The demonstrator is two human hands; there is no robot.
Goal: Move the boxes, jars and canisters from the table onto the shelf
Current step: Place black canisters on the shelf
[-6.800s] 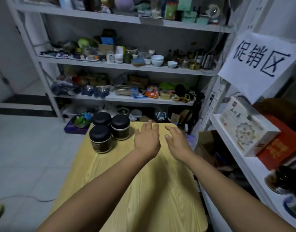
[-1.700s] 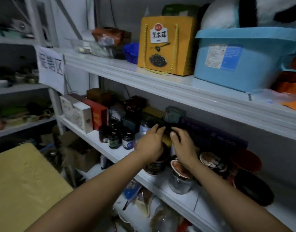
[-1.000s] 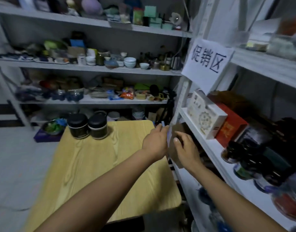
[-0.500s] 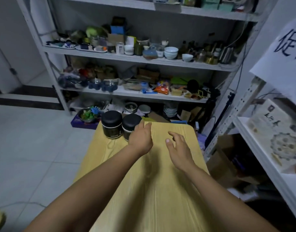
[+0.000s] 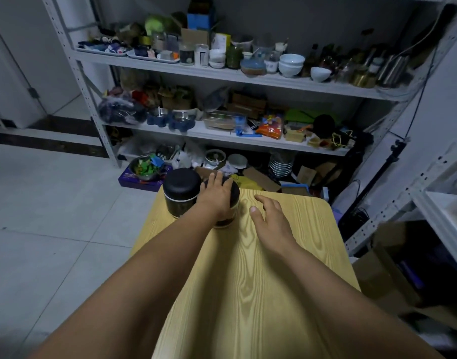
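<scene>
Dim, cool light from above. The pale table (image 5: 261, 294) is brightest, soft shadows on it. The black jar (image 5: 233, 203) under the left hand (image 5: 215, 197) loses detail. Shelf posts (image 5: 77, 73) bow at the edges; the right side is murky.

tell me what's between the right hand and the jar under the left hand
Nothing: only bare table separates the right hand from the jar, per the head view.

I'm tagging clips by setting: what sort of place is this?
Probably a storeroom or shop stockroom: open metal shelving crammed with bowls and jars, plus flattened cardboard underneath.
</scene>
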